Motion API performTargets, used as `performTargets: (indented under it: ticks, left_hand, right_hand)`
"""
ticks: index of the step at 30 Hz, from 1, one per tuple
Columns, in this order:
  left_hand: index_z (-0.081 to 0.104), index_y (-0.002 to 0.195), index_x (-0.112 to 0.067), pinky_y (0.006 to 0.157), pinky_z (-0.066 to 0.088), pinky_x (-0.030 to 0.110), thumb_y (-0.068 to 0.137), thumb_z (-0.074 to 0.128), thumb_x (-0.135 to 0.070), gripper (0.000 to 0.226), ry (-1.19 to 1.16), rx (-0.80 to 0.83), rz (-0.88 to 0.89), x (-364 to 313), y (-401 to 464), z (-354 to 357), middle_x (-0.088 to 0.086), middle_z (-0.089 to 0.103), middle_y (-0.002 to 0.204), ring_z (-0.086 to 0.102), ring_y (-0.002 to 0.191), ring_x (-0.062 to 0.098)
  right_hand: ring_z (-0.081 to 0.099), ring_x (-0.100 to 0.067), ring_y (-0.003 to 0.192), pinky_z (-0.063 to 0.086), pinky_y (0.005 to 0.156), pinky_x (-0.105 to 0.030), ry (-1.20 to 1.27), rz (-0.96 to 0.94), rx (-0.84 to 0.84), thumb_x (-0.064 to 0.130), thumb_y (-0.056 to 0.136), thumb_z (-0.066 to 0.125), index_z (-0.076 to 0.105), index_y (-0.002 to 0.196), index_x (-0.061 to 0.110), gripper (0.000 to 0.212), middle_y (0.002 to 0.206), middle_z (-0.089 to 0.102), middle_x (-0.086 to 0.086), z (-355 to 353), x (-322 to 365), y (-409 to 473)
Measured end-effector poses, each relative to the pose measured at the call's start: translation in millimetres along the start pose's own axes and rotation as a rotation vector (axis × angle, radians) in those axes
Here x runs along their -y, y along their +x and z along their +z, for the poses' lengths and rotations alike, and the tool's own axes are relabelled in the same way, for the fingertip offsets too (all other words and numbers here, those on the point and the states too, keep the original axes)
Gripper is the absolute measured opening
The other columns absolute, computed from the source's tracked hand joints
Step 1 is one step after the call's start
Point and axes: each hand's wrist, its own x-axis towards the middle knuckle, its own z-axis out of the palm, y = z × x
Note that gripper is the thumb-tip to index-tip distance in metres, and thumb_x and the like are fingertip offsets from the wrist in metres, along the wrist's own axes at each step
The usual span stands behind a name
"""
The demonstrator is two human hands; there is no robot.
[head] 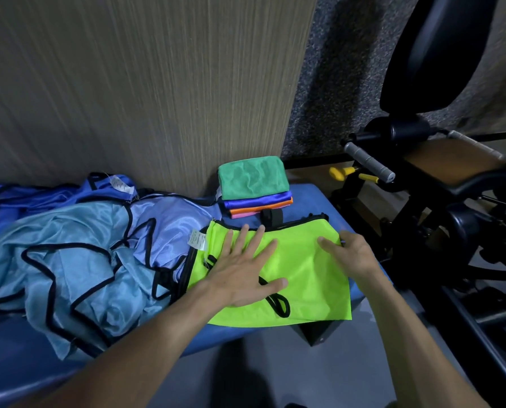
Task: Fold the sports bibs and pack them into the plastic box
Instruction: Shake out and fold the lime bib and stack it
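Observation:
A neon green bib with black trim lies partly folded on the blue padded bench. My left hand presses flat on its left half with fingers spread. At the bib's right edge, my right hand has its fingers resting on the fabric and its thumb tucked at the edge. A heap of light blue bibs with black trim lies unfolded to the left. A stack of folded cloths, green on top, then blue, orange and pink, sits behind the green bib. The plastic box is mostly out of view.
A wood-grain wall panel stands right behind the bench. Black gym equipment with grey handles and yellow knobs fills the right side. The bench's front edge drops to a grey floor.

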Motion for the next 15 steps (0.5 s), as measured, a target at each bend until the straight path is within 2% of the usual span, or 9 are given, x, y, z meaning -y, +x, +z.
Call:
performTargets:
  ticks: [3,6,8,10,12,14,15]
  left_hand:
    - [-0.014,0.159,-0.04,0.121,-0.016,0.056,0.086,0.013,-0.089,0.092,-0.04,-0.016,0.022,-11.6,4.0,5.2,-0.002,-0.034,0.162,-0.037,0.147,0.028]
    - [-0.009,0.16,-0.041,0.122,-0.015,0.055,0.09,0.014,-0.085,0.086,-0.078,-0.036,0.057,-24.7,7.1,3.3,-0.003,-0.029,0.165,-0.034,0.149,0.025]
    - [-0.005,0.16,-0.041,0.122,-0.016,0.055,0.092,0.012,-0.083,0.082,-0.044,-0.062,0.068,-28.3,7.4,1.9,-0.003,-0.025,0.166,-0.03,0.151,0.025]
    - [-0.002,0.16,-0.043,0.119,-0.018,0.058,0.091,0.008,-0.084,0.081,0.003,-0.084,0.055,-27.1,7.0,2.3,-0.004,-0.024,0.166,-0.027,0.152,0.027]
    - [-0.004,0.159,-0.047,0.117,-0.021,0.061,0.089,0.006,-0.086,0.081,0.006,-0.063,0.034,-23.5,5.7,4.3,-0.008,-0.025,0.166,-0.027,0.152,0.029]
    - [-0.005,0.158,-0.048,0.116,-0.021,0.062,0.088,0.006,-0.087,0.081,-0.009,-0.045,0.03,-22.5,4.8,3.2,-0.009,-0.025,0.166,-0.028,0.152,0.029]
    - [-0.004,0.158,-0.048,0.116,-0.021,0.063,0.088,0.007,-0.087,0.081,-0.018,-0.047,0.032,-23.8,4.7,1.6,-0.009,-0.024,0.166,-0.027,0.152,0.029]
  right_hand:
    - [0.07,-0.035,0.086,0.058,0.08,-0.051,0.075,-0.022,-0.069,0.038,0.092,0.073,0.066,0.092,0.007,0.032,0.092,0.071,-0.019,-12.5,-0.3,-4.2]
    - [0.066,-0.028,0.078,0.056,0.077,-0.05,0.102,0.022,-0.149,0.038,0.093,0.072,0.067,0.092,0.008,0.03,0.093,0.069,-0.025,-26.7,-3.8,-9.2]
    - [0.065,-0.03,0.075,0.057,0.078,-0.052,0.149,0.062,-0.159,0.035,0.094,0.072,0.068,0.093,0.007,0.029,0.099,0.069,-0.027,-34.7,-8.3,-10.9]
    - [0.072,-0.034,0.086,0.059,0.083,-0.053,0.232,0.132,-0.066,0.038,0.091,0.075,0.07,0.101,0.009,0.031,0.102,0.073,-0.023,-41.6,-11.7,-14.9]
    - [0.074,-0.029,0.094,0.061,0.081,-0.046,0.266,0.218,0.083,0.041,0.086,0.08,0.068,0.116,0.017,0.041,0.109,0.075,-0.01,-46.8,-16.2,-18.5]
    - [0.076,-0.024,0.092,0.06,0.073,-0.036,0.313,0.246,0.231,0.029,0.086,0.081,0.066,0.123,0.021,0.04,0.109,0.077,-0.004,-51.0,-17.5,-24.1]
    - [0.076,-0.024,0.092,0.061,0.074,-0.037,0.34,0.242,0.275,0.022,0.087,0.08,0.065,0.126,0.02,0.042,0.109,0.077,-0.004,-53.0,-19.1,-25.4]
